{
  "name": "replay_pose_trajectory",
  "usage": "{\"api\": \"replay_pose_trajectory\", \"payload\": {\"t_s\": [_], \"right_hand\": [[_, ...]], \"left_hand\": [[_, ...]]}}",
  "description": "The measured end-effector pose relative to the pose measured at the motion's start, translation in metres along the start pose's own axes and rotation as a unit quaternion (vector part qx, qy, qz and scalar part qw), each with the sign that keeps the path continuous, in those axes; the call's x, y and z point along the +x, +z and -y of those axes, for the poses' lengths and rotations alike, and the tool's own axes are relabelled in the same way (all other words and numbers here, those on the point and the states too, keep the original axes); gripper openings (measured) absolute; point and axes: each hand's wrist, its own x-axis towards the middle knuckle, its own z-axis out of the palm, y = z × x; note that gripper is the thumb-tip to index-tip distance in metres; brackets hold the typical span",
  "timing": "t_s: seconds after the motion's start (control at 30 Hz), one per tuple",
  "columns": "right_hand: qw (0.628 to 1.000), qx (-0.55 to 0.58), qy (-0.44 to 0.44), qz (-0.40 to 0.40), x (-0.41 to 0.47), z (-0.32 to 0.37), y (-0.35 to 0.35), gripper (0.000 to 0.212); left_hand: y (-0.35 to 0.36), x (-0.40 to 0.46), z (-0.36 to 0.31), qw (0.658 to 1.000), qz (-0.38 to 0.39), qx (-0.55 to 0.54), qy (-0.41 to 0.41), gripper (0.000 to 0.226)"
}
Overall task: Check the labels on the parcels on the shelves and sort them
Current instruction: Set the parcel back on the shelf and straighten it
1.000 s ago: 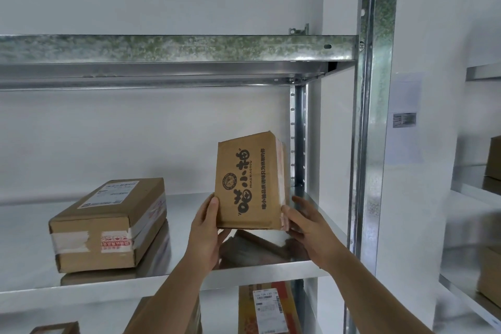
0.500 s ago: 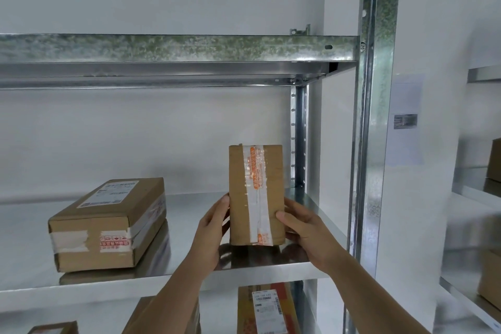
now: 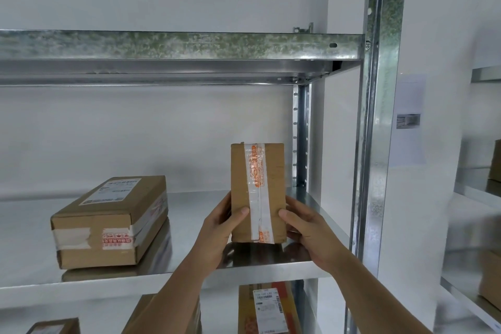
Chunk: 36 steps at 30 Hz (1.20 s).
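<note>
A small brown cardboard parcel [image 3: 273, 171] stands upright at the right end of the metal shelf [image 3: 189, 214], its taped narrow side with orange print turned toward me. My left hand [image 3: 219, 228] grips its left edge, thumb on the front. My right hand [image 3: 303, 225] grips its right edge, thumb on the front too. A bigger brown parcel [image 3: 108, 222] with a white label on top lies flat on the shelf's left part.
A galvanised upright post [image 3: 379, 116] stands just right of the held parcel, and an upper shelf beam [image 3: 176, 46] runs overhead. Below are more parcels, one with a barcode label [image 3: 267, 309]. Another shelf unit [image 3: 482, 198] with boxes stands at the far right.
The parcel was tilted with its printed broad face toward me; both hands turned it so the taped narrow side faces me and brought it down upright near the shelf surface.
</note>
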Motion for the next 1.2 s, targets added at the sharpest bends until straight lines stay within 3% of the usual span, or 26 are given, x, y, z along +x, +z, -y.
{"api": "replay_pose_trajectory", "payload": {"t_s": [0.07, 0.2, 0.7, 0.8, 0.97, 1.07, 1.2], "right_hand": [[1.000, 0.003, 0.001, 0.002, 0.000, 0.000, 0.000, 0.077], [1.000, -0.010, -0.002, 0.008, 0.001, -0.001, 0.002, 0.091], [1.000, -0.017, 0.002, 0.008, 0.003, -0.003, 0.000, 0.086], [1.000, -0.021, 0.021, -0.008, 0.004, -0.003, 0.000, 0.077], [0.998, -0.017, 0.052, -0.040, 0.004, 0.002, 0.006, 0.045], [0.992, 0.005, 0.094, -0.085, 0.003, 0.017, 0.012, 0.060], [0.991, -0.011, 0.066, -0.120, 0.011, 0.047, 0.014, 0.068]], "left_hand": [[0.000, 0.000, 0.000, 1.000, 0.003, -0.004, 0.002, 0.047], [-0.001, -0.001, 0.000, 1.000, -0.005, -0.029, -0.009, 0.052], [-0.006, 0.004, 0.005, 0.998, -0.011, -0.054, -0.018, 0.058], [-0.005, 0.004, 0.004, 0.998, -0.010, -0.055, -0.014, 0.056], [-0.007, 0.004, 0.003, 0.999, -0.028, -0.027, 0.000, 0.051], [-0.007, 0.002, 0.000, 0.999, -0.033, 0.000, -0.009, 0.049], [-0.006, 0.001, -0.019, 0.999, 0.003, 0.033, 0.035, 0.066]]}}
